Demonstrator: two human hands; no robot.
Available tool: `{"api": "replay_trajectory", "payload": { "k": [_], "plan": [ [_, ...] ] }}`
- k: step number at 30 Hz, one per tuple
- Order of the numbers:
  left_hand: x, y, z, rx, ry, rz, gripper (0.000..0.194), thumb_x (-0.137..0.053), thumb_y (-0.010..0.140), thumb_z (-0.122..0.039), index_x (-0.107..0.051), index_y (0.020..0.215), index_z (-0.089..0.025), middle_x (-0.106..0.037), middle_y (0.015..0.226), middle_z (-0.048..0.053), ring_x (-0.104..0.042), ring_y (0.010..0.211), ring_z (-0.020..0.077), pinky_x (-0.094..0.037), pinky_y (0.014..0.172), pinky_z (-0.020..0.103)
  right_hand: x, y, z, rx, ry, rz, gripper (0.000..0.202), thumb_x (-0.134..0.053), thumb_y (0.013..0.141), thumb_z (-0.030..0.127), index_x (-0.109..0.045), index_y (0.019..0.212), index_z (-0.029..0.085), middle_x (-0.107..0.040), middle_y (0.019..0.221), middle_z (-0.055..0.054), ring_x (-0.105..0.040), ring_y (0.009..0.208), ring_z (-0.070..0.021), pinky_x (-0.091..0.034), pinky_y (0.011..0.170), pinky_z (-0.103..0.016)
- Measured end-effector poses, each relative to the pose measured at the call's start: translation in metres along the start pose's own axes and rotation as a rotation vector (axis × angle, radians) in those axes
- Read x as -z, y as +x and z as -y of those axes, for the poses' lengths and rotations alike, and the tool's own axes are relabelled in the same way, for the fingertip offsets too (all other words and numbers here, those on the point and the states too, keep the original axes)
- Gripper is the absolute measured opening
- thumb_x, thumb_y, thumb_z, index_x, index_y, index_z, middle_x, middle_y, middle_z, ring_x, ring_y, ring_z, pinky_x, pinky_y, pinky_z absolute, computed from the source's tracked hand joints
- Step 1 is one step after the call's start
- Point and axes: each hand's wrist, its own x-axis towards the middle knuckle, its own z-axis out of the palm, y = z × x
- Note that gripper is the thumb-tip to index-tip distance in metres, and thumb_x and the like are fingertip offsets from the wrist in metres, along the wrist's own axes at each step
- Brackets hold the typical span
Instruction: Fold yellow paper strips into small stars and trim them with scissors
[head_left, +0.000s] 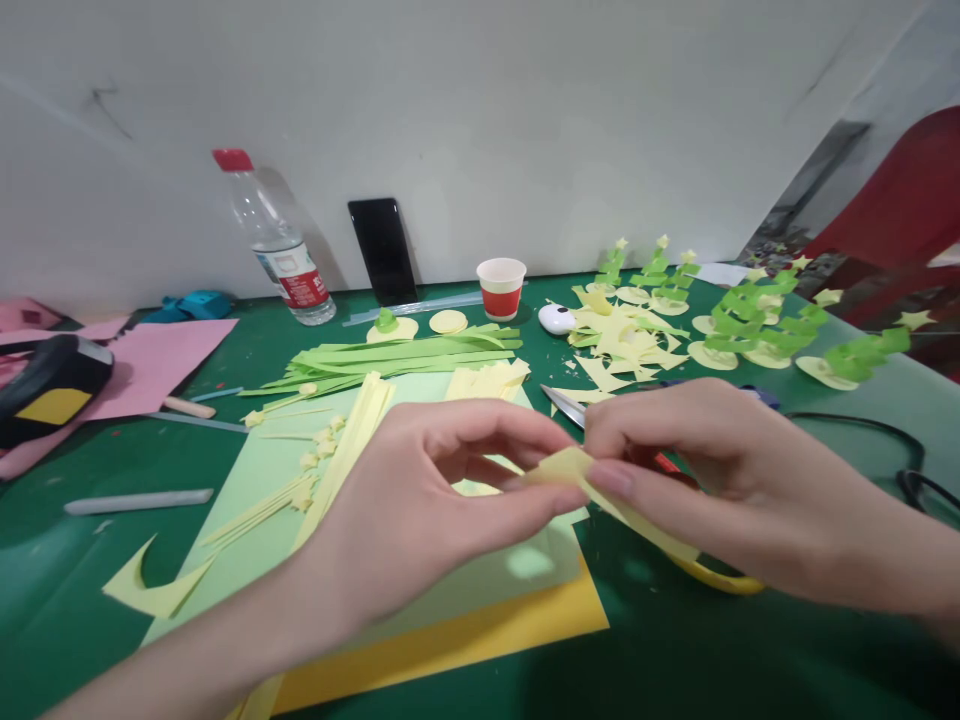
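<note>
Between my two hands is a pale yellow paper strip [637, 522], bent where the fingertips meet. My left hand [442, 480] pinches the folded end between thumb and fingers. My right hand [697, 480] grips the same strip beside it, and its free end hangs down below the right thumb. Scissors [570, 408] with a yellow handle lie partly hidden under my right hand. Beneath my left hand are pale green sheets [480, 570] over a yellow sheet [450, 640], with yellow strips [349, 440] and small folded stars [321, 447] on them.
Green strips [390, 357] lie behind the sheets. Further back are a bottle [289, 260], a phone [382, 250], and a paper cup [501, 290]. Yellow scraps [626, 335] and several green paper plants [772, 325] stand at the right. Pink paper [157, 365] and a tape measure [56, 390] are left.
</note>
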Motion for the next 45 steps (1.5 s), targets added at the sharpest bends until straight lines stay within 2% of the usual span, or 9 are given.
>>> {"api": "replay_trajectory", "payload": {
  "k": [4, 7, 11, 16, 21, 26, 34, 40, 45],
  "plan": [
    [-0.002, 0.000, 0.004, -0.124, -0.021, -0.065, 0.029, -0.079, 0.061, -0.004, -0.074, 0.081, -0.026, -0.075, 0.080, -0.009, -0.066, 0.072, 0.0074, -0.053, 0.061, 0.006, -0.005, -0.003, -0.002, -0.087, 0.218, -0.081, 0.027, -0.045, 0.086, 0.013, -0.045, 0.059, 0.018, -0.042, 0.053, 0.006, -0.032, 0.046, -0.0063, -0.019, 0.038, -0.021],
    [-0.002, 0.000, 0.005, -0.142, -0.019, -0.090, 0.024, -0.079, 0.064, -0.007, -0.074, 0.078, -0.026, -0.075, 0.079, -0.008, -0.067, 0.069, 0.0093, -0.055, 0.061, 0.010, -0.006, -0.003, -0.003, -0.088, 0.274, -0.114, 0.027, -0.047, 0.085, 0.013, -0.047, 0.059, 0.018, -0.044, 0.054, 0.006, -0.035, 0.047, -0.0061, -0.019, 0.038, -0.020],
    [-0.002, 0.000, 0.003, -0.123, -0.027, -0.102, 0.018, -0.079, 0.065, -0.010, -0.074, 0.072, -0.026, -0.077, 0.080, -0.006, -0.069, 0.073, 0.0130, -0.057, 0.062, 0.015, -0.005, -0.002, -0.002, -0.067, 0.289, -0.093, 0.027, -0.047, 0.085, 0.012, -0.046, 0.058, 0.018, -0.043, 0.053, 0.006, -0.037, 0.048, -0.0062, -0.024, 0.039, -0.019],
    [-0.001, 0.001, 0.005, -0.046, -0.181, -0.024, 0.028, -0.077, 0.065, -0.005, -0.076, 0.074, -0.031, -0.074, 0.080, -0.009, -0.067, 0.072, 0.0106, -0.055, 0.062, 0.014, -0.008, -0.007, -0.002, -0.034, 0.252, -0.138, 0.027, -0.049, 0.083, 0.012, -0.045, 0.058, 0.018, -0.044, 0.053, 0.005, -0.039, 0.049, -0.0067, -0.030, 0.042, -0.017],
    [0.002, 0.003, 0.010, -0.030, -0.239, 0.022, 0.020, -0.076, 0.070, -0.010, -0.078, 0.067, -0.030, -0.068, 0.071, -0.005, -0.061, 0.068, 0.0101, -0.051, 0.061, 0.016, -0.012, -0.006, 0.000, 0.004, 0.163, -0.211, 0.025, -0.049, 0.081, 0.012, -0.046, 0.057, 0.019, -0.051, 0.053, 0.003, -0.046, 0.050, -0.0086, -0.037, 0.045, -0.018],
    [0.003, 0.002, 0.014, -0.032, -0.237, 0.012, 0.015, -0.075, 0.075, -0.020, -0.079, 0.070, -0.033, -0.068, 0.072, -0.005, -0.059, 0.069, 0.0095, -0.048, 0.062, 0.016, -0.013, -0.002, 0.006, 0.041, 0.035, -0.280, 0.025, -0.047, 0.077, 0.008, -0.049, 0.054, 0.017, -0.049, 0.047, 0.005, -0.040, 0.043, -0.0051, -0.031, 0.038, -0.014],
    [0.002, 0.001, 0.015, 0.020, -0.219, -0.057, 0.012, -0.076, 0.073, -0.024, -0.076, 0.063, -0.029, -0.070, 0.066, -0.006, -0.056, 0.061, 0.0090, -0.044, 0.056, 0.018, -0.014, -0.003, 0.004, 0.063, -0.063, -0.201, 0.030, -0.048, 0.080, 0.009, -0.048, 0.051, 0.016, -0.058, 0.052, 0.002, -0.046, 0.047, -0.0050, -0.038, 0.046, -0.012],
    [0.002, 0.005, 0.015, 0.073, -0.176, -0.047, 0.010, -0.079, 0.069, -0.026, -0.074, 0.060, -0.024, -0.070, 0.063, -0.002, -0.059, 0.061, 0.0123, -0.046, 0.056, 0.022, -0.013, -0.003, 0.005, 0.051, -0.082, -0.169, 0.030, -0.045, 0.080, 0.010, -0.046, 0.051, 0.017, -0.051, 0.048, 0.003, -0.043, 0.044, -0.0053, -0.034, 0.042, -0.014],
    [0.000, 0.003, 0.015, 0.095, -0.208, -0.055, 0.012, -0.078, 0.069, -0.024, -0.072, 0.058, -0.024, -0.068, 0.061, -0.005, -0.056, 0.059, 0.0094, -0.044, 0.055, 0.018, -0.014, -0.002, 0.004, 0.031, -0.098, -0.153, 0.031, -0.043, 0.080, 0.009, -0.046, 0.050, 0.016, -0.051, 0.048, 0.002, -0.042, 0.044, -0.0057, -0.033, 0.041, -0.016]
  ]
}}
